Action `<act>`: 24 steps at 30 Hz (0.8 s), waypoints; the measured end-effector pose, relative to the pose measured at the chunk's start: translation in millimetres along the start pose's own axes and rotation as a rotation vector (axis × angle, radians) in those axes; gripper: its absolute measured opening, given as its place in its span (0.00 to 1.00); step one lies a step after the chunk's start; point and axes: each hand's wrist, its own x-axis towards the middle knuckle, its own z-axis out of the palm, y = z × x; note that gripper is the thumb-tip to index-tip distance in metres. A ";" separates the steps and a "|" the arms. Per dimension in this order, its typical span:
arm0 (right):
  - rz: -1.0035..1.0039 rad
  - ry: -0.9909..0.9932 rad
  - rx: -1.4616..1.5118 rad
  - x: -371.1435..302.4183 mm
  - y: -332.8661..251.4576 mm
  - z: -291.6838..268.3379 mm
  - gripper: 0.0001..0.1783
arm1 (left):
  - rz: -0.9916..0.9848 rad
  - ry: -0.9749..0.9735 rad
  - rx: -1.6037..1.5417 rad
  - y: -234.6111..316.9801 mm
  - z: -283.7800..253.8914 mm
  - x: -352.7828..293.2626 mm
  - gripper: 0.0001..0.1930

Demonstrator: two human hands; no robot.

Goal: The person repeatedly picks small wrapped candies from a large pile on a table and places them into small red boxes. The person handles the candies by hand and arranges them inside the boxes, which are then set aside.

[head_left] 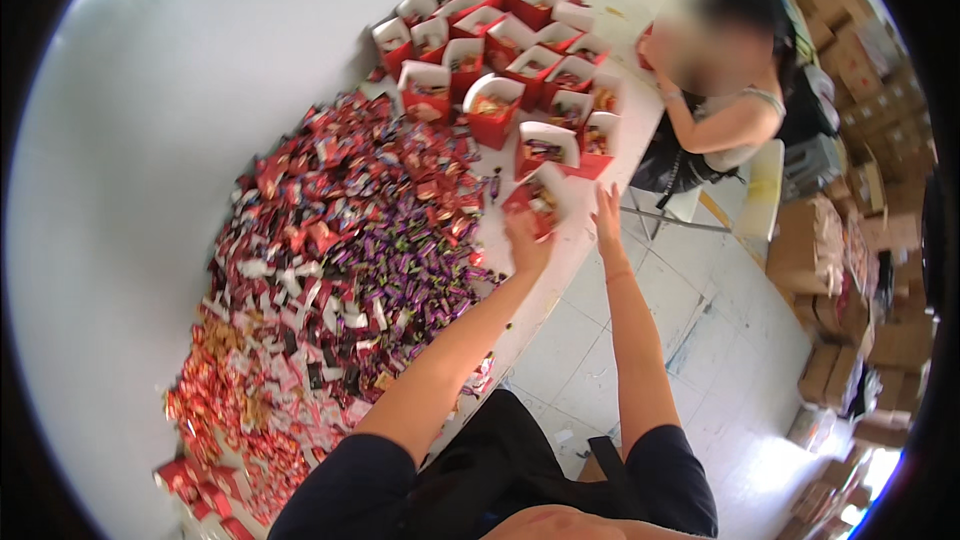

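Observation:
My left hand (529,243) grips the near side of a small red box (518,202) with a white inside and wrapped candies in it. This box stands at the near end of a cluster of similar filled boxes, beside another red box (561,153). A short way to its right, my right hand (607,217) is apart from it, fingers stretched upward at the table's edge and holding nothing. Left of both hands, a large heap of wrapped candies (400,260) covers the table, with purple pieces nearest my left forearm.
More red boxes (178,477) lie at the heap's near left end. Across the table's right edge a person (735,110) sits on a white chair (765,185), hands raised to a red thing. Stacked cardboard cartons (812,250) line the right side, beyond a tiled floor (650,320).

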 end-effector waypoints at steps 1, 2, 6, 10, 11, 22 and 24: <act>0.006 -0.017 0.018 -13.0 2.1 3.5 0.45 | -0.070 0.058 -0.075 -3.1 17.1 9.3 0.50; 0.009 -0.059 0.037 -29.0 -0.7 12.2 0.43 | -0.185 0.025 -0.256 -12.2 29.5 22.2 0.43; 0.039 0.024 0.106 -62.4 30.0 -16.2 0.43 | -0.552 -0.222 -0.597 8.0 40.9 42.1 0.46; 0.114 -0.037 -0.051 -139.4 50.9 1.5 0.33 | -0.634 -0.563 -0.751 -28.7 -38.5 -2.9 0.24; 0.072 -0.015 -0.159 -153.3 67.2 -5.3 0.29 | -0.689 -0.529 -0.947 -11.7 -75.0 -27.0 0.18; -0.192 -0.828 -0.165 -377.5 35.1 226.8 0.10 | -0.798 0.881 -0.662 -44.4 -619.8 -328.2 0.09; -0.241 -1.040 -0.259 -422.2 30.8 272.7 0.09 | -0.537 1.058 -0.227 -113.2 -690.1 -420.6 0.15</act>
